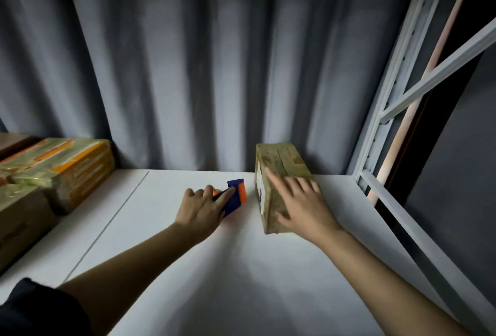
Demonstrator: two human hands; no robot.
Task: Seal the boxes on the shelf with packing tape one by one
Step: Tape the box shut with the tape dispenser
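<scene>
Left hand [200, 208] fingers apparently grip tape dispenser [236, 196]; right hand [300, 206] fingers splayed on box [279, 163].

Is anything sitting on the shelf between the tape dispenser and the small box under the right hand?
No. In the head view only a bare strip of white shelf separates the tape dispenser from the small box.

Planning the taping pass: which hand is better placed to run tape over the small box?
Left. The left hand already grips the tape dispenser beside the small box, while the right hand lies spread on top, steadying it.
</scene>
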